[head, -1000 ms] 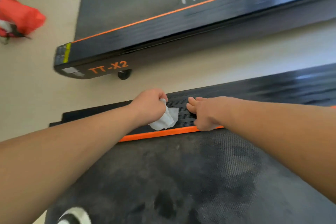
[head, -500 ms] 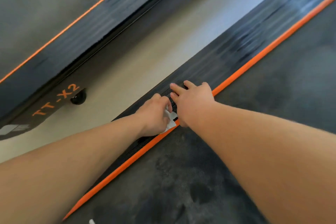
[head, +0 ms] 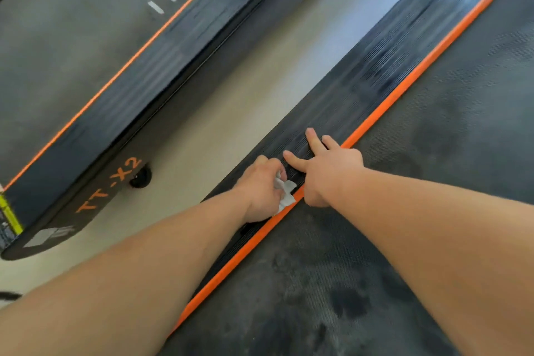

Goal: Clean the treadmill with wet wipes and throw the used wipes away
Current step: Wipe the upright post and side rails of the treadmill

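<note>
Hands meet on the ribbed black side rail [head: 375, 75] of the treadmill [head: 479, 130]. The left hand [head: 261, 188] is curled round a crumpled white wet wipe [head: 285, 193] and holds it down on the rail, the wipe's loose edge reaching the orange strip [head: 410, 78] that borders it. Just beside it, the right hand [head: 329, 173] lies flat with fingers straight and spread, fingertips on the ribs and the heel of the hand over the orange strip. Inside the strip runs the dark textured belt [head: 346, 283], mottled with darker blotches. Across a band of pale floor [head: 245, 81] stands a second treadmill [head: 86, 66], marked TT-X2 in orange, with a small black wheel [head: 140, 178] beneath its end.
</note>
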`<state>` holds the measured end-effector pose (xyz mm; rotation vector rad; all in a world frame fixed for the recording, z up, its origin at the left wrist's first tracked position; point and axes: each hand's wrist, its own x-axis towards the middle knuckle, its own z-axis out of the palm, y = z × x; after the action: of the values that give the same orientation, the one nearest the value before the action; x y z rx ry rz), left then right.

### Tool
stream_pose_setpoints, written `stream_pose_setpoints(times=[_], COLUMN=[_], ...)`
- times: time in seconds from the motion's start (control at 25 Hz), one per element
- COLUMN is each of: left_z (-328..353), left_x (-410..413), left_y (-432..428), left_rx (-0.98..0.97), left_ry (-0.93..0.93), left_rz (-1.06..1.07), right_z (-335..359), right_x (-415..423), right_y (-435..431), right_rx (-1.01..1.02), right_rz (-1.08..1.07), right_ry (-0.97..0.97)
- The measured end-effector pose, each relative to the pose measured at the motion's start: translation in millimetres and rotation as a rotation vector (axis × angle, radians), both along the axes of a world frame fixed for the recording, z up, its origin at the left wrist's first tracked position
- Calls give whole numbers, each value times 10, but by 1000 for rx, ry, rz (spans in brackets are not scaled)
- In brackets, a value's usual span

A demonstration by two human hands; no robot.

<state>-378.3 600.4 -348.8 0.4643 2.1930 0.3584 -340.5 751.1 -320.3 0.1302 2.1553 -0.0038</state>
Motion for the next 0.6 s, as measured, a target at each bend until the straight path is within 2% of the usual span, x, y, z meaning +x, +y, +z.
stream_pose_setpoints(times=[0.2,0.28,0.36,0.44,0.6], left_z=[175,274,344,301,78], left_x=[-11,75,318,661,982], left_y=[162,188,15,-218,-492], left_rx=[-195,-303,-399,-479,-386], left_ry=[-16,157,318,297,218], left_rz=[-54,-96,9,118,191], right_z=[-137,-131,-94,-28,20], right_x=[155,163,122,67,-35], right_y=[81,103,93,93,38], right_rx=[-48,-44,-24,12,29], right_rz=[4,48,110,166,310], right_ry=[82,114,125,126,224])
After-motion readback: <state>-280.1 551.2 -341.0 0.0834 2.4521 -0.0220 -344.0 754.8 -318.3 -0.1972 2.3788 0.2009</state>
